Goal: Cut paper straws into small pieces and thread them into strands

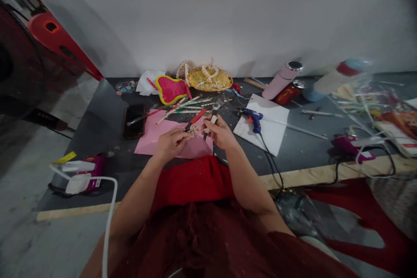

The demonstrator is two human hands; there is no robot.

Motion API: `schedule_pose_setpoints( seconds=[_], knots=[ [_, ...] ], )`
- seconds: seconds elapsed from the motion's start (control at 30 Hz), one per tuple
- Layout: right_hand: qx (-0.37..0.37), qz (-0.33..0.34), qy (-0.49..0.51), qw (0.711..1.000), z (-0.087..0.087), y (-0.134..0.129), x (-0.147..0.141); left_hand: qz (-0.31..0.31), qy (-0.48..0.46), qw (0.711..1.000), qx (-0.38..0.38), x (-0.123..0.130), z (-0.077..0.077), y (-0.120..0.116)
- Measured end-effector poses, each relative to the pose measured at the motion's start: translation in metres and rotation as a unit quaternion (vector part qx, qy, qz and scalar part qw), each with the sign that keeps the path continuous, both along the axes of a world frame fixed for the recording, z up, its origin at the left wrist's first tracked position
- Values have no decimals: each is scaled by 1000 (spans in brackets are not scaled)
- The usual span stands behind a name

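Bench: dark grey flat tabletop (110, 104), partly covered by a pink rectangular sheet (146, 143) and a white rectangular sheet (273, 106). Yellow oval woven basket (208, 90) at the back holds pale beaded strings (210, 71). Right hand (223, 134): fingers closed around a grey-metal-headed hand tool (216, 105). Left hand (170, 142): thumb and fingertips pinching the edge of a pale beaded cluster (194, 130), which sits between the hands, above the pink sheet. Blue pistol-shaped glue gun (254, 117) rests on the white sheet, not held. Red-and-black handle (197, 116) by the cluster; whether it belongs to the tool: cannot tell. Progress (judgement): strings in basket look set aside; cluster appears mid-work, amount left unclear.
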State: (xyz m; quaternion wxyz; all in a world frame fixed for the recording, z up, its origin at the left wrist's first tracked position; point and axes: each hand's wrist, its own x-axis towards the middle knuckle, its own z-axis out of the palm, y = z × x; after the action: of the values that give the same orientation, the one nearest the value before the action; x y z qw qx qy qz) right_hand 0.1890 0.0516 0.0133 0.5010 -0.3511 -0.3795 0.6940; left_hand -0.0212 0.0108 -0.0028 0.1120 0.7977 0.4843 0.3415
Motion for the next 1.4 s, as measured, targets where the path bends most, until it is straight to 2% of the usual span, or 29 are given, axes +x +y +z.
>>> schedule_pose_setpoints(
  seconds=[0.1,0.23,0.3,0.43,0.53,0.63,0.77,0.83,0.93,1.03,1.1,1.2,1.27,1.4],
  knots=[
    [34,-25,58,997,3,-4,-10,-15,-9,1000,-6,2,3,-2],
    [35,-15,119,992,6,-8,-17,-43,-20,999,-20,9,3,-4],
    [27,-21,145,989,6,-9,-16,-48,-48,997,-23,11,3,-4],
    [11,-75,153,985,8,-6,-10,-34,-140,990,-3,7,5,1],
    [8,-115,131,985,7,-4,-7,15,-189,982,11,0,8,5],
    [24,-143,68,987,3,-2,-8,72,-215,974,-3,-6,10,6],
    [132,-146,-112,974,-6,-1,-7,118,-251,961,-16,-7,12,5],
    [214,-116,-246,938,-8,-1,-5,128,-285,950,-17,-8,12,5],
    [337,-57,-423,839,-10,-3,-4,143,-349,926,-13,-9,12,7],
    [387,11,-549,741,-12,-7,-8,162,-412,896,-20,-12,13,9],
    [392,52,-604,692,-13,-10,-11,166,-440,882,-27,-14,14,10],
    [392,84,-636,659,-12,-13,-15,160,-456,875,-31,-15,14,11],
    [387,85,-644,654,-11,-14,-16,151,-449,880,-37,-14,13,11],
    [385,82,-650,651,-10,-13,-15,134,-392,909,-39,-13,12,9]
  ],
)
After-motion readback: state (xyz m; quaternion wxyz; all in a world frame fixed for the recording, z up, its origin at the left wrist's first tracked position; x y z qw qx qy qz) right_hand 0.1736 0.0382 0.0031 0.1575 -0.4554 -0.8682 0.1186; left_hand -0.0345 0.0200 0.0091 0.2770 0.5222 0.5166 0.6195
